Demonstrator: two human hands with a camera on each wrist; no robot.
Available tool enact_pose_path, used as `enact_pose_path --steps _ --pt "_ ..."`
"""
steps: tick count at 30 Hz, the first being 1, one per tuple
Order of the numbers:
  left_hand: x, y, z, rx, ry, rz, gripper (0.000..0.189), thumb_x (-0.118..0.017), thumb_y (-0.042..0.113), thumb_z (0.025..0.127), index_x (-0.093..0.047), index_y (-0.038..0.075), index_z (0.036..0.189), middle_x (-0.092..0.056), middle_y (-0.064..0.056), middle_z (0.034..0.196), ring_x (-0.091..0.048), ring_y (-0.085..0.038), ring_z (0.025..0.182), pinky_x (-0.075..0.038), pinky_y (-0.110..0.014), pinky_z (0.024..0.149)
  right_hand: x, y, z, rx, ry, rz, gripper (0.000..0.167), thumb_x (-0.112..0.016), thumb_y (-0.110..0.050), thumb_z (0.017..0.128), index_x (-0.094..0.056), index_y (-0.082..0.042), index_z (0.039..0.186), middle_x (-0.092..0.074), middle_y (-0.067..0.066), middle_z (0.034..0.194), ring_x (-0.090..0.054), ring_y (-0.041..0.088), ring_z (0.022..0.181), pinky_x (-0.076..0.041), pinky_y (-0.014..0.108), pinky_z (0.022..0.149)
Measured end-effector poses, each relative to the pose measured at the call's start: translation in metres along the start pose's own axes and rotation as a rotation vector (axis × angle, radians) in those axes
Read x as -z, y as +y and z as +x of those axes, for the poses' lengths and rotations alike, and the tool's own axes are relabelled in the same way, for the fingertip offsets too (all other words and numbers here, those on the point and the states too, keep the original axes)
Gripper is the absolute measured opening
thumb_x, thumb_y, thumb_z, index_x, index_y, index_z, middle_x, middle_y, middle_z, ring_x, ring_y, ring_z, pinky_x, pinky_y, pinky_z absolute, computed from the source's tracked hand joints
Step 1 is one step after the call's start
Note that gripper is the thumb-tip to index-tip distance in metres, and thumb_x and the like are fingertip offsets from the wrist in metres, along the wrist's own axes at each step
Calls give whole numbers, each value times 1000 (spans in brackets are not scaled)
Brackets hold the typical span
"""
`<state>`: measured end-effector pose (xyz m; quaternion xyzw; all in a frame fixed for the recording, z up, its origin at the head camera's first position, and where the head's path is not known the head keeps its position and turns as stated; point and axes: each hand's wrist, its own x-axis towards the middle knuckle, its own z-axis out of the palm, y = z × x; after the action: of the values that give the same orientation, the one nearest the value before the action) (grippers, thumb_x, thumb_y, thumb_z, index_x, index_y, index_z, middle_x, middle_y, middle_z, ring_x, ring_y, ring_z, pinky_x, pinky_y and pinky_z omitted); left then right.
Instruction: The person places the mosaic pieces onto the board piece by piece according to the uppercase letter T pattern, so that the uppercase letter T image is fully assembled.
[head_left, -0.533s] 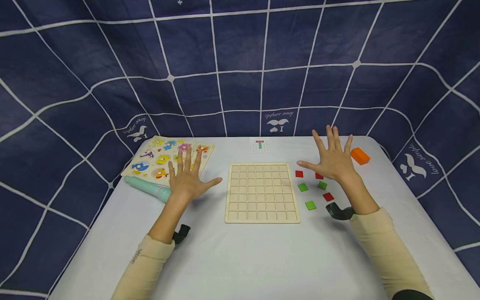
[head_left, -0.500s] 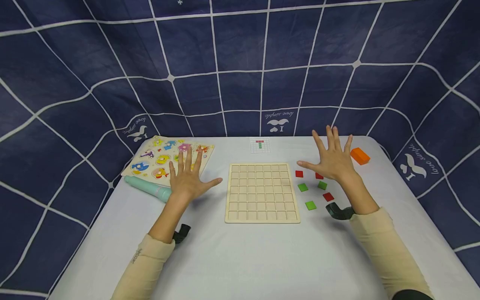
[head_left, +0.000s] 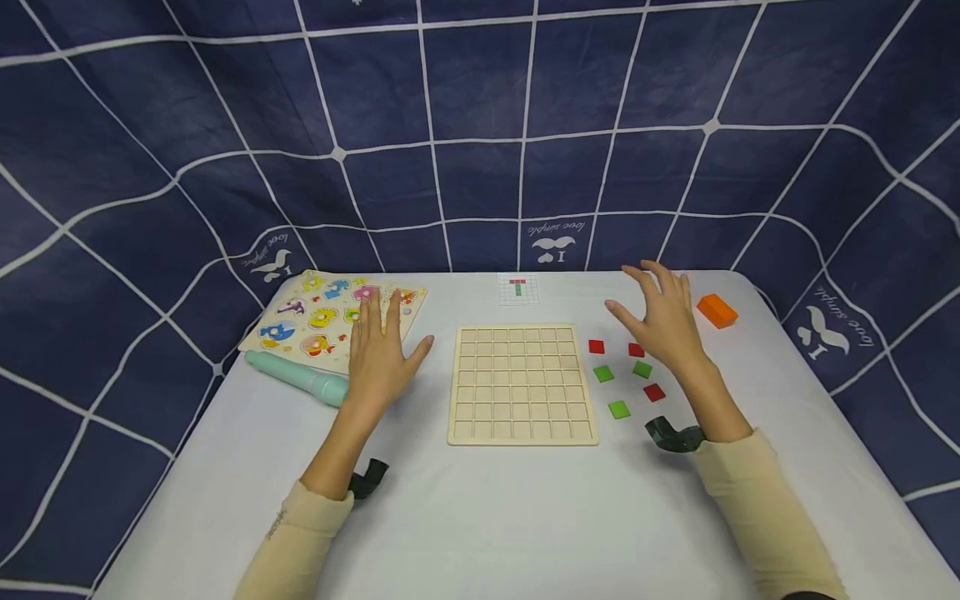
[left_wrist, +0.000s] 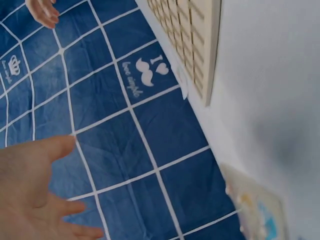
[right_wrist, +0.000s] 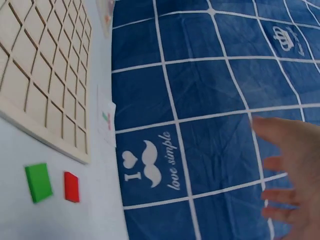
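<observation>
Square tiles (head_left: 603,373): six in head view, two in right-wrist view.

The left sleeve (head_left: 296,537) is pale beige, with small dark lettering (head_left: 276,524); the right sleeve (head_left: 765,508) matches. A black, bent fitting juts from each wrist, left (head_left: 368,480) and right (head_left: 675,435).

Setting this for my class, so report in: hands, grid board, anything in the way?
Left hand, right hand: raised, holding nothing. Grid board: flat, no tiles on it. Red tiles, green tiles: loose to its right. No obstruction seen.
</observation>
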<state>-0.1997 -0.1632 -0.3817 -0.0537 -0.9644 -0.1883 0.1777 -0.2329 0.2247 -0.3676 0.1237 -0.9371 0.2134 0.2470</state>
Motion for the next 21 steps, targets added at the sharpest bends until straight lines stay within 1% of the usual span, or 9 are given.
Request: enact_pose_path --steps 2,4,5,7,10,12,15,19,21 --pt "-5 1 -4 -13 70 -60 83 -59 44 86 -16 11 148 -6 -17 153 -1 -30 140 -8 -51 110 -4 0 -4 -7 93 94 49 -66 -28 85 -54 -4 126 -48 20 127 -40 37 118 -23 54 104" --pt "-11 2 -9 -24 132 -112 81 -59 42 86 -17 11 148 -9 -16 152 -6 -30 139 -12 -51 110 -9 1 -7 -18 177 159 39 -65 -23 85 -59 -4 120 -58 17 110 -50 32 102 -38 47 91" --pt "-14 3 -11 -27 157 -138 80 -59 40 86 -18 10 148 -11 -15 152 -9 -30 139 -15 -51 109 -12 3 -10 -25 214 176 36 -65 -21 86 -61 -4 117 -61 15 99 -54 29 91 -42 44 82" --pt "-21 4 -15 -33 194 -190 78 -59 37 86 -20 9 147 -15 -15 151 -16 -32 137 -21 -53 107 -17 6 -14 -39 265 190 33 -65 -21 86 -63 -6 115 -61 10 77 -52 24 67 -43 36 62" --pt "-31 3 -21 -30 200 -259 75 -59 34 87 -21 7 146 -17 -14 150 -23 -33 134 -26 -52 104 -24 12 -20 -65 284 188 33 -67 -22 85 -64 -8 114 -48 3 55 -38 18 44 -31 29 42" --pt "-37 3 -24 -24 167 -293 76 -59 34 88 -19 7 147 -16 -14 150 -23 -33 134 -26 -51 105 -29 17 -24 -87 258 182 35 -68 -25 84 -64 -9 116 -40 -1 49 -31 16 38 -24 27 36" --pt "-44 0 -28 -7 83 -322 78 -58 35 88 -15 8 148 -13 -12 151 -20 -31 136 -24 -48 107 -38 24 -29 -125 196 175 38 -68 -28 84 -63 -9 117 -34 -3 47 -28 15 37 -22 27 35" --pt "-53 -5 -30 -16 -55 -330 86 -59 41 88 -8 10 149 -11 -11 152 -18 -29 137 -23 -46 108 -50 34 -35 -185 98 178 44 -69 -31 83 -61 -9 120 -32 -3 45 -27 17 37 -23 31 34" --pt "-59 -9 -31 -42 -138 -341 90 -60 44 86 -5 9 149 -10 -12 152 -16 -28 137 -22 -45 109 -55 39 -38 -208 44 176 47 -69 -32 83 -60 -9 122 -31 -2 45 -27 17 37 -24 32 34"
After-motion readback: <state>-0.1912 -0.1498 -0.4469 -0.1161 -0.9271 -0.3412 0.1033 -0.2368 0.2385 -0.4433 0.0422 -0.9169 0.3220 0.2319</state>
